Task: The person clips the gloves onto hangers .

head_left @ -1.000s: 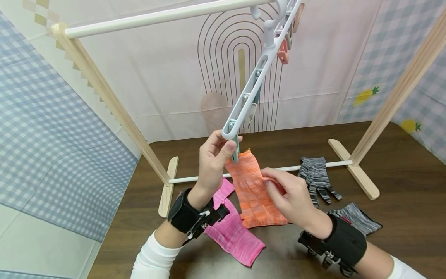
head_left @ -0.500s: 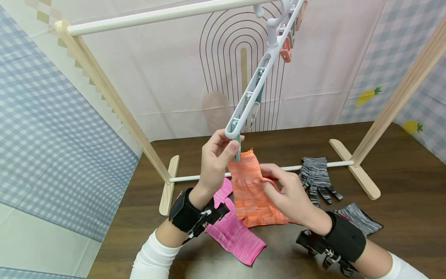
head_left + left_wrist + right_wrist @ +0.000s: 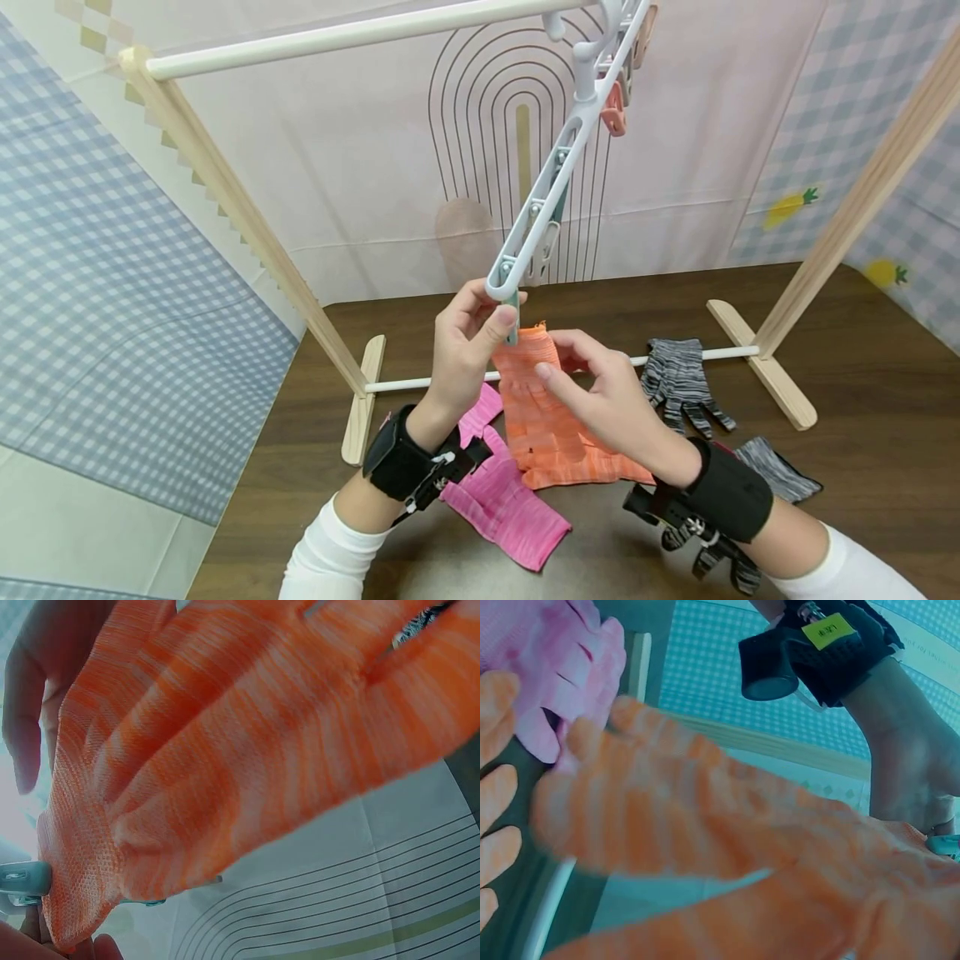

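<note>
My left hand (image 3: 463, 337) pinches a green clothespin (image 3: 512, 323) under the near end of a pale clip hanger (image 3: 536, 221). From that clothespin an orange knit glove (image 3: 528, 400) hangs by its cuff. My right hand (image 3: 611, 396) is at the glove's right edge, thumb across its front. In the left wrist view its loose fingers (image 3: 24, 735) lie beside the orange fabric, apart from it. Another orange glove (image 3: 496, 791) lies beneath, its fingertips showing in the right wrist view. A pink pair of gloves (image 3: 513, 508) lies on the table to the left.
The hanger hooks onto the white top bar (image 3: 337, 37) of a wooden rack (image 3: 225, 200). More clothespins, one of them pink (image 3: 613, 110), hang along it. One grey striped glove (image 3: 678, 375) lies over the lower bar; a second grey glove (image 3: 776, 467) is partly under my right wrist.
My right hand has let go of the fold at the glove's side and moved up and left towards the cuff. My left hand has stayed on the clothespin.
</note>
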{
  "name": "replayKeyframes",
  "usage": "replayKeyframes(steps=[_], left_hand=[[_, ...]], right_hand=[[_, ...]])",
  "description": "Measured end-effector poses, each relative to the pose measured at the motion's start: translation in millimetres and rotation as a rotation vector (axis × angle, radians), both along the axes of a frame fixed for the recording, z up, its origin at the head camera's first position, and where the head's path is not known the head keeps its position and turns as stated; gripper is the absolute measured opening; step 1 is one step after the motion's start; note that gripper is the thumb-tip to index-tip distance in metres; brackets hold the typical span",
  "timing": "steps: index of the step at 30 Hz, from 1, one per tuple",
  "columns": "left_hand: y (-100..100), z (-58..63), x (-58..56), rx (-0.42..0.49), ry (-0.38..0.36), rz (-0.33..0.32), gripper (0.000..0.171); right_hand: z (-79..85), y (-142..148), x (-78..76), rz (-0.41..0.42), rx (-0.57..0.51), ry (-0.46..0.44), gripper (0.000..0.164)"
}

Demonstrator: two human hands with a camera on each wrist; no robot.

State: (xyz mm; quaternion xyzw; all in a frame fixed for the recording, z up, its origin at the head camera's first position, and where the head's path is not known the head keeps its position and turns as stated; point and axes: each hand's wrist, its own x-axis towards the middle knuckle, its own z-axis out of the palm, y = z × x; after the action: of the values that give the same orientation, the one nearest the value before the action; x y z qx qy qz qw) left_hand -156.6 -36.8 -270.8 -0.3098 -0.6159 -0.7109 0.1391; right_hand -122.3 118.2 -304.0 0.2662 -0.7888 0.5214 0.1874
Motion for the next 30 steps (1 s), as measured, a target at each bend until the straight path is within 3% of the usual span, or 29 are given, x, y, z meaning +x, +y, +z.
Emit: replayKeyframes(steps=[13, 30], left_hand=[[-0.4, 0.2, -1.5, -0.029, -0.002, 0.002, 0.076], [0.6, 3.1, -1.3, 0.02, 0.017, -0.001, 0.072]], right_hand=[[14.6, -11.9, -7.2, -0.056, -0.062, -0.023, 0.017], [16.8, -15.8, -10.2, -0.078, -0.129, 0.133, 0.016]])
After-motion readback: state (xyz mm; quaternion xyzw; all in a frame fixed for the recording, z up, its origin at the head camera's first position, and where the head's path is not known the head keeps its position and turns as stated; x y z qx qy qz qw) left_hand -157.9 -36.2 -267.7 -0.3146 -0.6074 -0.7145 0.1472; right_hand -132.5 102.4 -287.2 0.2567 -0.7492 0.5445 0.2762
